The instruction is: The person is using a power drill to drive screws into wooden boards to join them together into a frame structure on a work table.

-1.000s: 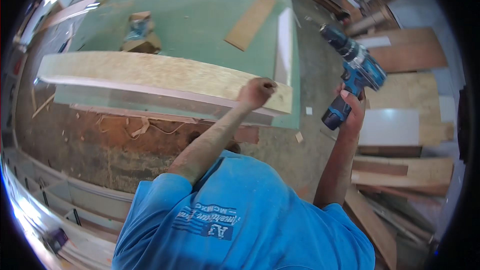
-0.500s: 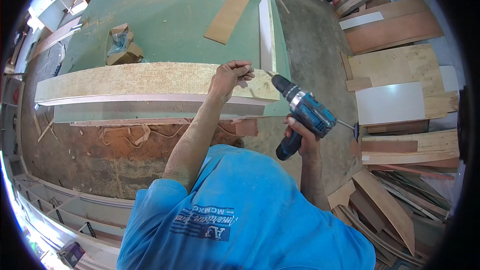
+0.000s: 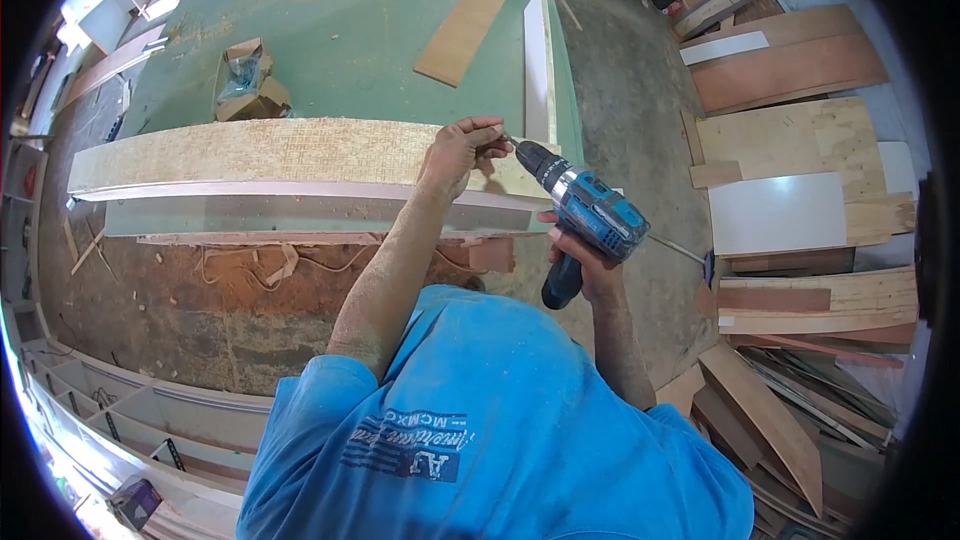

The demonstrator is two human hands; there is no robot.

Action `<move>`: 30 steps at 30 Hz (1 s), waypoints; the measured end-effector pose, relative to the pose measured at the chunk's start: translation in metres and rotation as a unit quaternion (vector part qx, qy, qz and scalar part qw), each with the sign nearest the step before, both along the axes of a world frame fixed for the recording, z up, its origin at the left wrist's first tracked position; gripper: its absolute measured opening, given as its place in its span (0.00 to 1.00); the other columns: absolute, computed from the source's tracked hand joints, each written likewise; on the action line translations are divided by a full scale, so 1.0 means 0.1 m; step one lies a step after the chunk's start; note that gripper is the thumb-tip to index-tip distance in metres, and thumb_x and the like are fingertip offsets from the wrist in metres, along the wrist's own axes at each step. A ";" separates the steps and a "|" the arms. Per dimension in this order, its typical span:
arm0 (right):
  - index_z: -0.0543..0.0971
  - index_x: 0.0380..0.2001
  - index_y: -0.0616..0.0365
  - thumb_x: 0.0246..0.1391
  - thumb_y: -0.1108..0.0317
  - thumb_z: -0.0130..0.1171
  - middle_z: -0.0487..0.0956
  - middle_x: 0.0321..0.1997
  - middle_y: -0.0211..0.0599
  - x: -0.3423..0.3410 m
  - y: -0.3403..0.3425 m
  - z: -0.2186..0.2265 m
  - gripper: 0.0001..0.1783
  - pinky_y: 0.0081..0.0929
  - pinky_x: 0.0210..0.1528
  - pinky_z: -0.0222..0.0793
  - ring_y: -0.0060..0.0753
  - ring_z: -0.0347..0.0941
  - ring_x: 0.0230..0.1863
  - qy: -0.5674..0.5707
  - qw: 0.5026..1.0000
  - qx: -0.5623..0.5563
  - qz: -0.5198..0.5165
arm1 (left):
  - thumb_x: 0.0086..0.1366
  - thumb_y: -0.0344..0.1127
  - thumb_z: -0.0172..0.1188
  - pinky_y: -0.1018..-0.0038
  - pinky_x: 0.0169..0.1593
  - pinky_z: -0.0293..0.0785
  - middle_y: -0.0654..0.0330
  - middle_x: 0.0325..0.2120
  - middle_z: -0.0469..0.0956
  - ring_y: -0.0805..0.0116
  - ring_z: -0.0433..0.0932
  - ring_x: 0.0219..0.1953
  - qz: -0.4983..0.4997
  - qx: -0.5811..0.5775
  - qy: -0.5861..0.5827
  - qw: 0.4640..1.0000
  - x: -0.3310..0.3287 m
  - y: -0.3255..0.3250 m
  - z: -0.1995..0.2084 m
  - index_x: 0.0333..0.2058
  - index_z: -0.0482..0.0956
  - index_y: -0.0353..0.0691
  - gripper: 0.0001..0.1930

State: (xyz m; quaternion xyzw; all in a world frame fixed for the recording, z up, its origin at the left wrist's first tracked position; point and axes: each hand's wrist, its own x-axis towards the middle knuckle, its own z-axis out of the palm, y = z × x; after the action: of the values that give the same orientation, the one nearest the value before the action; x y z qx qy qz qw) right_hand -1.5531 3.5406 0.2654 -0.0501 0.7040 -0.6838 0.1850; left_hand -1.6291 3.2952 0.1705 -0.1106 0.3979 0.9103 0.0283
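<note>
My right hand grips a blue and black cordless drill by its handle, with the chuck pointing up and left. The drill's bit reaches the fingertips of my left hand. That hand is closed in a pinch on a tiny metal piece that looks like a screw, mostly covered by the fingers. Beneath the left hand runs a long, pale wooden board, set on edge along the near side of the green table. A white-faced board meets its right end at about a right angle.
On the table lie a brown wooden strip and an opened cardboard box with a plastic bag inside. Wood panels and a white sheet lie on the floor at right. Offcuts are heaped at lower right.
The drill has moved left and slightly up in my right hand, bringing its bit from a gap away to my left fingertips. My left hand keeps its pinch in nearly the same place.
</note>
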 end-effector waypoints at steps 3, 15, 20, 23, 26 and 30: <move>0.78 0.56 0.57 0.56 0.73 0.70 0.87 0.48 0.37 0.00 -0.01 -0.02 0.24 0.25 0.32 0.76 0.21 0.78 0.28 -0.004 1.000 0.002 -0.003 | 0.72 0.31 0.60 0.80 0.29 0.76 0.53 0.35 0.85 0.69 0.85 0.34 -0.003 0.002 0.001 1.000 -0.01 -0.01 -0.01 0.53 0.75 0.30 0.15; 0.79 0.55 0.58 0.56 0.74 0.70 0.87 0.47 0.37 0.00 -0.01 -0.02 0.22 0.24 0.33 0.77 0.21 0.78 0.29 -0.009 1.000 0.003 -0.004 | 0.72 0.29 0.59 0.80 0.32 0.78 0.51 0.37 0.85 0.69 0.85 0.34 -0.015 0.008 0.010 1.000 0.00 -0.02 0.00 0.55 0.74 0.29 0.16; 0.79 0.54 0.58 0.56 0.75 0.70 0.87 0.46 0.37 0.03 -0.04 0.00 0.22 0.24 0.33 0.77 0.21 0.78 0.29 -0.014 1.000 0.003 -0.005 | 0.70 0.26 0.62 0.75 0.41 0.86 0.50 0.40 0.84 0.65 0.86 0.38 0.009 0.039 0.023 0.999 -0.01 -0.02 -0.03 0.52 0.76 0.30 0.14; 0.79 0.54 0.58 0.56 0.74 0.69 0.87 0.46 0.37 0.02 -0.09 0.01 0.22 0.24 0.32 0.77 0.22 0.79 0.28 -0.028 0.999 -0.010 -0.016 | 0.70 0.25 0.61 0.75 0.46 0.85 0.50 0.41 0.84 0.65 0.86 0.40 -0.003 0.041 0.029 0.999 -0.03 -0.05 -0.10 0.54 0.75 0.29 0.15; 0.79 0.53 0.59 0.55 0.72 0.70 0.87 0.45 0.38 0.00 -0.10 0.02 0.22 0.25 0.32 0.77 0.22 0.78 0.27 -0.043 0.999 -0.021 -0.022 | 0.71 0.25 0.61 0.74 0.46 0.86 0.50 0.41 0.84 0.64 0.86 0.41 -0.006 0.057 0.049 0.997 -0.02 -0.06 -0.13 0.56 0.72 0.29 0.17; 0.79 0.53 0.59 0.53 0.71 0.69 0.87 0.44 0.38 -0.02 -0.06 0.05 0.22 0.25 0.30 0.76 0.23 0.78 0.26 -0.048 0.997 -0.048 -0.033 | 0.71 0.27 0.61 0.72 0.47 0.85 0.50 0.40 0.84 0.63 0.86 0.40 -0.018 0.004 0.028 0.999 0.03 -0.02 0.00 0.57 0.70 0.29 0.19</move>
State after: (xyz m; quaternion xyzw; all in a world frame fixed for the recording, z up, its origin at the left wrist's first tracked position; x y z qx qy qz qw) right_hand -1.5553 3.5350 0.2704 -0.0026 0.6616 -0.7245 0.1932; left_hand -1.6262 3.2934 0.1701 -0.0780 0.3972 0.9137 0.0344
